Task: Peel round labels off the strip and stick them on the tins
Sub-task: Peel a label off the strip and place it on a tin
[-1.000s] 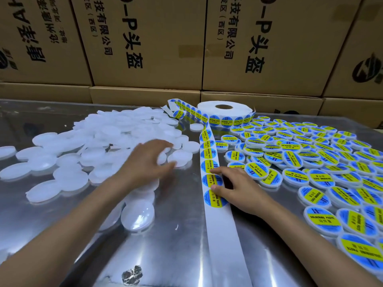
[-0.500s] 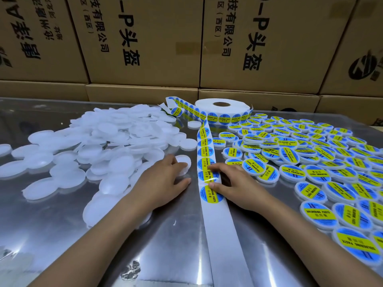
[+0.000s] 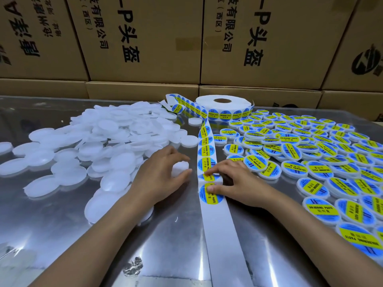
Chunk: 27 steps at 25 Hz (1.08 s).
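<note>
A white backing strip [image 3: 219, 228] runs from the label roll [image 3: 224, 105] toward me, carrying several blue-and-yellow round labels. My right hand [image 3: 238, 183] rests on the strip; its forefinger lifts the edge of one label [image 3: 210, 176] while the thumb presses the label below [image 3: 211, 196]. My left hand [image 3: 159, 181] grips a plain white tin [image 3: 179, 167] just left of the strip. A heap of unlabelled white tins [image 3: 99, 141] lies to the left. Labelled tins [image 3: 310, 158] cover the right side.
The work surface is a shiny metal table [image 3: 62, 235]. Stacked cardboard boxes [image 3: 145, 38] form a wall along its far edge. A small scrap of crumpled foil [image 3: 133, 266] lies near the front.
My left hand has pulled a white tin out of the heap and brought it next to the strip. My right forefinger has moved up one label and lifts its edge.
</note>
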### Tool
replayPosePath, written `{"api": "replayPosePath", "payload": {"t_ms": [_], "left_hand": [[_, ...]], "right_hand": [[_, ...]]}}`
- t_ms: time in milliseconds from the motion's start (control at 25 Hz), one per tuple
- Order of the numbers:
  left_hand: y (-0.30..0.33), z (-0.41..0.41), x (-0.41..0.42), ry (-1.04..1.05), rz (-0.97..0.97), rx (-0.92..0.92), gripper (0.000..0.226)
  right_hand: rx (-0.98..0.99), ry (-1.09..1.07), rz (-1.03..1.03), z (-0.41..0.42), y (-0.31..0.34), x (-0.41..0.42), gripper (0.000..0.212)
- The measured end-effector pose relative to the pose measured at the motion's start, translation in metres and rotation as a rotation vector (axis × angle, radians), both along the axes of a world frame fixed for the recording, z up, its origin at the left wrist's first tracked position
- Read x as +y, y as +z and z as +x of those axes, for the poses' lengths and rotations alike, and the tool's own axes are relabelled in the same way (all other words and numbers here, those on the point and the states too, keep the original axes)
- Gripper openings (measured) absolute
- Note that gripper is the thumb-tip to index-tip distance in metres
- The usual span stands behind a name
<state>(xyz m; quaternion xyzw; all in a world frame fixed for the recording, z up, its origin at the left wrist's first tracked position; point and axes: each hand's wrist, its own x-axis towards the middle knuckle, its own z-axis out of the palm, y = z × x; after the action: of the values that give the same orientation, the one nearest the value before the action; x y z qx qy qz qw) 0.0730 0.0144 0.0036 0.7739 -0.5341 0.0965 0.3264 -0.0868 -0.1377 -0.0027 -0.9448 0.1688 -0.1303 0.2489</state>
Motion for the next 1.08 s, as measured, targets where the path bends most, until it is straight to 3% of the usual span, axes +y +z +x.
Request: {"api": "replayPosePath", "payload": {"t_ms": [200, 440, 600, 800, 880, 1000, 1080], "left_hand": [[-0.001, -0.016, -0.005, -0.265, 0.097, -0.017, 0.051], [-0.001, -0.017, -0.008, -0.259, 0.119, 0.093, 0.02], [0.001, -0.018, -0.007, -0.24, 0.095, 0.085, 0.016], [0.002, -0.019, -0.006, -0.241, 0.081, 0.077, 0.008], [0.001, -0.019, -0.006, -0.288, 0.087, 0.104, 0.017], [-0.001, -0.019, -0.006, -0.35, 0.25, 0.043, 0.033], [-0.001, -0.018, -0.006, -0.332, 0.354, 0.01, 0.057]], "right_hand": [[-0.091, -0.069, -0.036, 0.006, -0.003, -0.001, 0.031], [-0.052, -0.048, -0.006, 0.006, 0.001, 0.003, 0.066], [-0.162, -0.007, -0.004, 0.006, 0.003, 0.008, 0.028], [-0.414, 0.061, -0.072, 0.006, 0.008, 0.019, 0.011], [-0.419, 0.049, -0.032, 0.005, 0.009, 0.019, 0.011], [-0.359, 0.052, 0.1, 0.003, 0.011, 0.019, 0.015], [-0.375, 0.041, 0.331, 0.003, 0.013, 0.021, 0.012]]}}
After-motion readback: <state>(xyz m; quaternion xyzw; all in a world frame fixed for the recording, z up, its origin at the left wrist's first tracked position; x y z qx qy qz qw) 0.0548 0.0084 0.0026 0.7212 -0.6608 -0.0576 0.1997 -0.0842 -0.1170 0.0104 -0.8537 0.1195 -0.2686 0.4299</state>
